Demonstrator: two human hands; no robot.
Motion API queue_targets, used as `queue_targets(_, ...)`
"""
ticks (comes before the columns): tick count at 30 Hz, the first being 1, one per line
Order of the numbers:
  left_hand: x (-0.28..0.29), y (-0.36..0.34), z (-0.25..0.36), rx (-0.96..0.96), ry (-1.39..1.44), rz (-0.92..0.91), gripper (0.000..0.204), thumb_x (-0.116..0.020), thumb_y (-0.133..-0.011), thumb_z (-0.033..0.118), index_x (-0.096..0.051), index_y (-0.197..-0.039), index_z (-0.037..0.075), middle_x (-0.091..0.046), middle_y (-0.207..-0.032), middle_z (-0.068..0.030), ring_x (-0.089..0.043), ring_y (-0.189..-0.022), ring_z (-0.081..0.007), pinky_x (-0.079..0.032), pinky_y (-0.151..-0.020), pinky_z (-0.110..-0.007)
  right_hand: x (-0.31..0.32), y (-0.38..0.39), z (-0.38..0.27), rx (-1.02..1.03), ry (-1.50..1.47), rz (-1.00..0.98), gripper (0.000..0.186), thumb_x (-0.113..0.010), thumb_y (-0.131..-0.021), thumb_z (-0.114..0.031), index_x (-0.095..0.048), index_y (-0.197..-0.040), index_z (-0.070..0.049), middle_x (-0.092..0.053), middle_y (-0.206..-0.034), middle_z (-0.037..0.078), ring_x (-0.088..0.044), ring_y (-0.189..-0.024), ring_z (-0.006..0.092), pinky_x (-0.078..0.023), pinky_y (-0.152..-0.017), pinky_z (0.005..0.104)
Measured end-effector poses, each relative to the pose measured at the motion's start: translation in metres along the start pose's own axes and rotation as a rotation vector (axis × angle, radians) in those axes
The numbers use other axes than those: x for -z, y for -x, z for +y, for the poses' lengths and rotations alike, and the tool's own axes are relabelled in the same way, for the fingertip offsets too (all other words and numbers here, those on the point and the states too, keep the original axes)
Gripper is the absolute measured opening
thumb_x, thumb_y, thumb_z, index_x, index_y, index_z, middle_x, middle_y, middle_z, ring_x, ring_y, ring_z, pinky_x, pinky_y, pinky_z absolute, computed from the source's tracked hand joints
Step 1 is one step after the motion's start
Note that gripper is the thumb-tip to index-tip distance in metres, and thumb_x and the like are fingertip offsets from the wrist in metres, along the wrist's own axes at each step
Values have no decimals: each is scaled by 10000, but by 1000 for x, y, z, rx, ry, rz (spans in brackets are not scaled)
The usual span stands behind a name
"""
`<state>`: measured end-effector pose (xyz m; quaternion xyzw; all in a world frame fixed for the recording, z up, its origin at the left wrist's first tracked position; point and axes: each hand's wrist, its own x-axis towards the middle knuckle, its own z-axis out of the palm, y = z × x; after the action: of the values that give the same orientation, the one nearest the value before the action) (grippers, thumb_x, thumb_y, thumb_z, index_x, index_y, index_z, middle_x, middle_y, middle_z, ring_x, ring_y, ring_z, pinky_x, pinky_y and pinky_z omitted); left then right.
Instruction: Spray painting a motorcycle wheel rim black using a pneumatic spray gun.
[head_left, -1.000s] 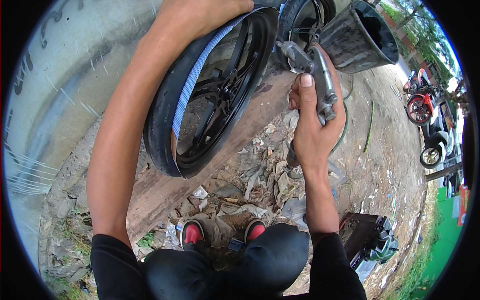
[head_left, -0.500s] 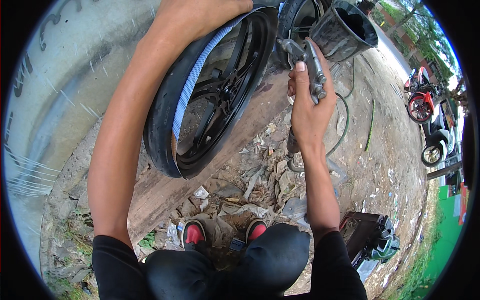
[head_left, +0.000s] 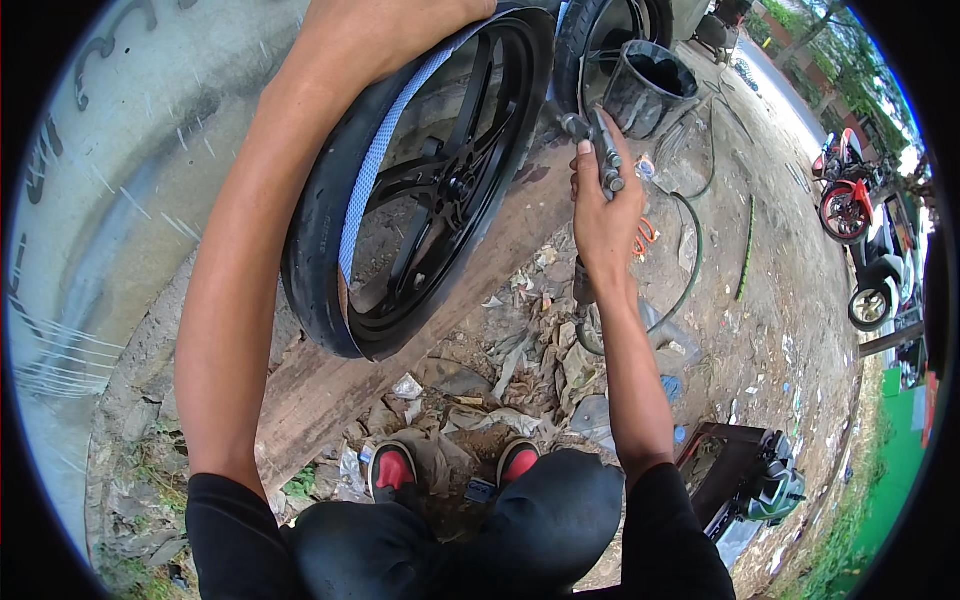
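A black motorcycle wheel with its tyre (head_left: 330, 250) and a blue rim stripe stands upright on a wooden plank (head_left: 330, 390). My left hand (head_left: 390, 25) grips the tyre's top edge and steadies it. My right hand (head_left: 605, 215) is closed around a metal air gun (head_left: 600, 150) with a hose trailing below the wrist, its nozzle held close to the wheel's right side. The nozzle tip and the valve are hard to make out.
A black bucket (head_left: 645, 90) and a second tyre (head_left: 600, 30) stand beyond the wheel. A green hose (head_left: 690, 260) curls over littered dirt. A large pale tyre wall (head_left: 90, 200) fills the left. Motorcycles (head_left: 860, 210) are parked at right, a dark box (head_left: 730, 470) by my knee.
My right hand with the air gun has risen and moved slightly left toward the wheel. The view has tilted, so the bucket shows more fully. My left hand stays on the tyre.
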<state>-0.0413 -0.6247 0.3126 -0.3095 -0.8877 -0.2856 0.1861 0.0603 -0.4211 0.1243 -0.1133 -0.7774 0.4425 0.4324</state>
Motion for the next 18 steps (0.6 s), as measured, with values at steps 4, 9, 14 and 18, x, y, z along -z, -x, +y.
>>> queue_targets(4,-2,-3,0,20,-7,7,491,-707,-881,394,-776,-1244,70,-768,-1099,-270,-761,-986,-385,-576,-931,-431,-1,5,15,-63,16,-30,420,-629,-1092,-192,-604,-1504,-117,-638,-877,-17,-543,-737,50,-458,-630,231)
queue_targets(9,-1,-3,3,45,13,7,481,-701,-892,402,-781,-1244,84,-777,-1089,-257,-766,-971,-365,-577,-927,-423,-2,18,27,-59,82,-26,422,-634,-1083,-186,-614,-1498,-114,-676,-915,9,-575,-784,67,-497,-696,256)
queue_targets(14,-1,-2,2,74,-5,-16,480,-696,-896,410,-784,-1247,94,-782,-1093,-244,-767,-965,-348,-578,-926,-419,-2,37,26,-169,123,-111,416,-645,-1055,-156,-616,-1465,-91,-752,-1177,265,-736,-1088,256,-534,-955,372)
queue_targets(18,-3,-4,4,57,-9,-5,477,-694,-897,408,-785,-1246,96,-785,-1097,-234,-765,-976,-344,-580,-930,-425,0,55,37,-162,182,-160,417,-640,-1052,-145,-614,-1466,-93,-749,-1188,270,-749,-1083,273,-550,-919,380)
